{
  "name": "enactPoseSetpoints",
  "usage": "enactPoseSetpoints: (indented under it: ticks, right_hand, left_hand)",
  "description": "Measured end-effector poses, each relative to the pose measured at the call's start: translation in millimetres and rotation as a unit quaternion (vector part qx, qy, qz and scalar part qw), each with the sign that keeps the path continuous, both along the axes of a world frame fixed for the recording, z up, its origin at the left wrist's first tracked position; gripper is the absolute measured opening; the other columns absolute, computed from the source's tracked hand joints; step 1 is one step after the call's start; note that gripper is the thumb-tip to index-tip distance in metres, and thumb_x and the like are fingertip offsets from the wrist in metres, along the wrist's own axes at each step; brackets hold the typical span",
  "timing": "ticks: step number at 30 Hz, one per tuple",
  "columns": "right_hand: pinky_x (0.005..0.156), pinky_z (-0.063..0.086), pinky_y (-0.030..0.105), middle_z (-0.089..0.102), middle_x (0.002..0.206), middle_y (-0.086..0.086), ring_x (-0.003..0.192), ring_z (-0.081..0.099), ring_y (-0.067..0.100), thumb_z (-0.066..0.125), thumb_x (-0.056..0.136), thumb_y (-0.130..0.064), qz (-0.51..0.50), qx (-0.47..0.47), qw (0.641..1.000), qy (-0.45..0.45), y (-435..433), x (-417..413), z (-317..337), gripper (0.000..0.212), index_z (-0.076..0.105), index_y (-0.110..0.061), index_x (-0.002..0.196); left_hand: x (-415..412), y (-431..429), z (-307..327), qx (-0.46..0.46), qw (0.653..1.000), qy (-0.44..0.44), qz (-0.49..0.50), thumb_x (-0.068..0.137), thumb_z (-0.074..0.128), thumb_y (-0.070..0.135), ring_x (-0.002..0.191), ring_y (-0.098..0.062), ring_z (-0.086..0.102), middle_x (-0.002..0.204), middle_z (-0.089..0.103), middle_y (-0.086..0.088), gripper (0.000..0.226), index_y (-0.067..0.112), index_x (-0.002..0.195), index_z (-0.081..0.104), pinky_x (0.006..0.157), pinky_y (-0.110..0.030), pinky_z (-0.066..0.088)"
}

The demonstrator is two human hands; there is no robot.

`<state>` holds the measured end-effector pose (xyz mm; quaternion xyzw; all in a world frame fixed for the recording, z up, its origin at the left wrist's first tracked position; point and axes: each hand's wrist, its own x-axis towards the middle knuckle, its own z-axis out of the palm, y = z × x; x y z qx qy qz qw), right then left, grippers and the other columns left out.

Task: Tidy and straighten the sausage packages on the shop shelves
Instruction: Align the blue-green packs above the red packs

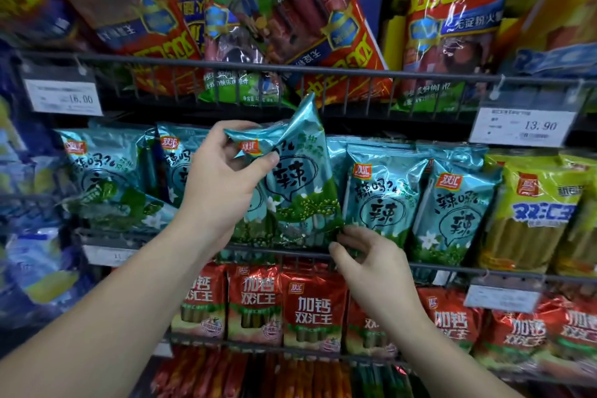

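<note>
A teal sausage package (pixel 297 181) is held upright in front of the middle shelf, its top crumpled. My left hand (pixel 223 178) grips its upper left corner, thumb across the front. My right hand (pixel 365 255) pinches its bottom right corner at the wire rail. More teal packages stand on the same shelf: one to the left (pixel 100 171), partly toppled, and two to the right (pixel 381 191) (pixel 458 210), upright.
Large red sausage bags (pixel 290 19) lean crookedly on the upper shelf behind a wire rail (pixel 226 66). Yellow-green packs (pixel 536 213) stand at the right. Red packs (pixel 310 304) line the lower shelf. Price tags (pixel 520 126) hang from the rails.
</note>
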<state>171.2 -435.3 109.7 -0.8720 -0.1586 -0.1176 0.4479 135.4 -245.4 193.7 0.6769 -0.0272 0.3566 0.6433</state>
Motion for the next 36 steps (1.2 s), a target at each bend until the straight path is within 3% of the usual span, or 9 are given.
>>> enactPoseSetpoints:
  ticks: [5,10,13,19,24,28,31,34,36]
  right_hand:
    - [0.069,0.052,0.015,0.067,0.115,-0.017,0.07,0.064,-0.003,0.06,0.093,-0.038,-0.011,-0.05,0.998,-0.042,-1.2,4.6,-6.1,0.042,0.056,-0.021,0.132]
    - [0.078,0.056,0.024,0.067,0.112,-0.014,0.078,0.063,-0.002,0.06,0.093,-0.038,0.002,-0.074,0.996,-0.056,-2.2,9.2,-6.8,0.04,0.055,-0.021,0.129]
    - [0.07,0.055,0.018,0.065,0.098,-0.018,0.073,0.063,-0.003,0.06,0.093,-0.038,0.019,-0.074,0.995,-0.064,-3.6,8.4,-7.2,0.038,0.054,-0.023,0.127]
    - [0.051,0.052,0.031,0.063,0.088,-0.016,0.058,0.059,0.003,0.059,0.094,-0.03,0.045,-0.069,0.972,-0.219,-0.9,5.4,10.4,0.044,0.043,-0.028,0.134]
    - [0.053,0.051,0.033,0.059,0.119,-0.002,0.099,0.058,0.02,0.058,0.092,-0.029,-0.013,-0.132,0.899,-0.417,8.8,14.9,46.7,0.043,0.054,-0.021,0.134]
    - [0.066,0.048,0.035,0.063,0.125,-0.003,0.115,0.054,0.023,0.047,0.101,-0.036,-0.001,-0.216,0.889,-0.403,22.7,32.1,79.4,0.039,0.053,-0.021,0.137]
    - [0.063,0.039,0.034,0.067,0.111,-0.004,0.115,0.046,0.021,0.035,0.104,-0.044,-0.013,-0.338,0.876,-0.342,28.2,48.4,97.4,0.038,0.06,-0.023,0.123]
    - [0.06,0.035,0.033,0.063,0.09,-0.004,0.108,0.047,0.021,0.034,0.103,-0.049,-0.009,-0.375,0.873,-0.31,27.5,53.3,108.5,0.042,0.067,-0.022,0.1]
    - [0.058,0.032,0.032,0.062,0.086,-0.003,0.106,0.049,0.021,0.034,0.103,-0.049,-0.016,-0.376,0.874,-0.309,27.5,55.7,110.7,0.041,0.066,-0.022,0.097]
  left_hand:
    - [14.3,0.2,-9.8,0.04,0.999,0.024,-0.002,0.085,0.072,0.006,0.085,-0.013,0.069,0.101,0.071,0.0,0.033,0.03,0.102,0.057,0.072,-0.026,0.052]
    - [29.5,-4.5,-25.7,0.103,0.991,0.087,-0.022,0.086,0.073,0.008,0.096,-0.014,0.068,0.101,0.069,0.006,0.036,0.035,0.101,0.054,0.086,-0.031,0.054]
    - [37.6,-10.6,-31.0,0.141,0.982,0.12,-0.024,0.089,0.07,0.015,0.104,-0.013,0.064,0.105,0.066,0.009,0.033,0.038,0.103,0.052,0.095,-0.037,0.052]
    - [39.9,-14.2,-27.2,0.165,0.972,0.163,-0.025,0.094,0.062,0.029,0.1,-0.012,0.061,0.107,0.064,0.007,0.025,0.027,0.115,0.049,0.097,-0.044,0.048]
    - [35.2,-15.9,-30.3,0.142,0.978,0.146,-0.049,0.092,0.059,0.031,0.112,-0.008,0.057,0.117,0.062,0.012,0.031,0.033,0.121,0.048,0.105,-0.043,0.042]
    - [36.2,-15.7,-36.8,0.152,0.977,0.144,-0.041,0.098,0.056,0.033,0.09,0.012,0.051,0.097,0.053,0.025,0.014,0.04,0.105,0.046,0.087,-0.025,0.045]
    - [35.4,-17.5,-36.0,0.15,0.977,0.15,-0.026,0.099,0.054,0.03,0.07,0.01,0.044,0.08,0.04,0.024,0.025,0.042,0.085,0.038,0.074,-0.018,0.038]
    - [36.0,-17.9,-34.5,0.146,0.977,0.155,-0.025,0.099,0.055,0.027,0.069,0.021,0.05,0.082,0.039,0.03,0.021,0.037,0.092,0.038,0.073,-0.008,0.037]
    - [36.2,-16.1,-35.1,0.14,0.977,0.156,-0.031,0.099,0.056,0.026,0.071,0.028,0.049,0.086,0.041,0.033,0.024,0.032,0.113,0.038,0.07,-0.004,0.036]
